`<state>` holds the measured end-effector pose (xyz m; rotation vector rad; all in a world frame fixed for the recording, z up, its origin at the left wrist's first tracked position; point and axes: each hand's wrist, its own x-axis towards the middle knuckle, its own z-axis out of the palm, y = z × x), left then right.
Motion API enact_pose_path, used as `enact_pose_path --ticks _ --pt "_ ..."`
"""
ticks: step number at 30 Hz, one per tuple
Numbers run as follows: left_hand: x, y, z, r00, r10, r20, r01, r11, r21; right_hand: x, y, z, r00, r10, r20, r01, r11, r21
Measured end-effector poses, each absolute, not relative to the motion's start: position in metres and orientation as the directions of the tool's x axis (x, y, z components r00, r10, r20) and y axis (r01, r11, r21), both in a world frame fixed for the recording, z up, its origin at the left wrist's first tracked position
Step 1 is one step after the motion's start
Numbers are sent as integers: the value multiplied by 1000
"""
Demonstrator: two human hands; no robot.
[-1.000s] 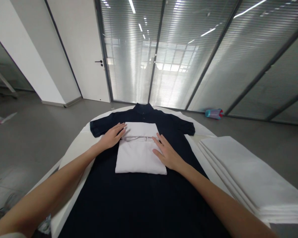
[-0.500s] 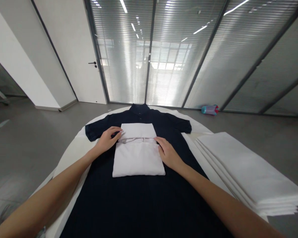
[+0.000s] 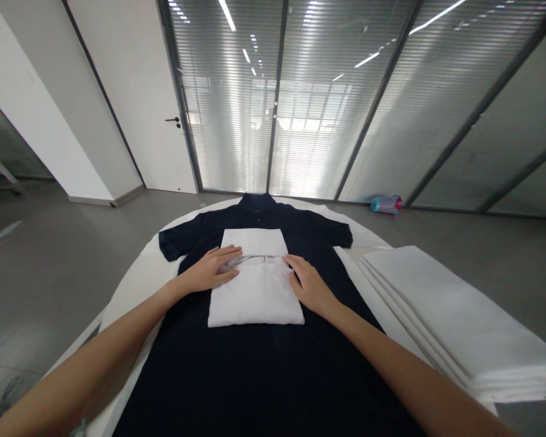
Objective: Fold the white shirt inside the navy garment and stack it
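Note:
A dark navy short-sleeved shirt (image 3: 264,376) lies spread on a round white table, collar at the far end. On its middle rests a folded white cloth (image 3: 257,300), its far part a smooth flat white panel (image 3: 255,241). A wrinkled gap with a short dark line runs between the two parts. My left hand (image 3: 212,269) lies over the left side of this gap with its fingers stretched out. At the right edge, my right hand (image 3: 310,284) touches the cloth with its fingertips, thumb apart from the fingers.
Several folded white sheets (image 3: 455,309) are stacked on the right, reaching past the edge of the white table (image 3: 131,276). A blue, red and striped object (image 3: 386,204) lies on the floor by the glass partition (image 3: 309,139). A white door (image 3: 159,145) stands back left.
My left hand has moved right and slightly nearer, from the cloth's upper left edge onto the gap. My right hand stays at the right edge. The view has shifted slightly.

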<state>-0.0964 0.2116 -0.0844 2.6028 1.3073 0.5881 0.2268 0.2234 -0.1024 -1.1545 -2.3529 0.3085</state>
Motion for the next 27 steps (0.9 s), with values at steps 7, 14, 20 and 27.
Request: enact_pose_path --ticks 7,14,20,27 --pt "-96 213 -85 557 777 293 690 -629 358 226 221 -100 -528 787 320 694 617 -371" --pt "-94 210 -81 557 783 277 692 -622 365 227 221 -99 -529 783 326 692 621 -367" --pt "-95 212 -82 556 780 285 678 -625 387 226 221 -99 -530 781 329 694 623 -361" --pt "-92 209 -78 517 794 320 698 -607 379 226 221 -98 -538 782 315 698 622 -355"
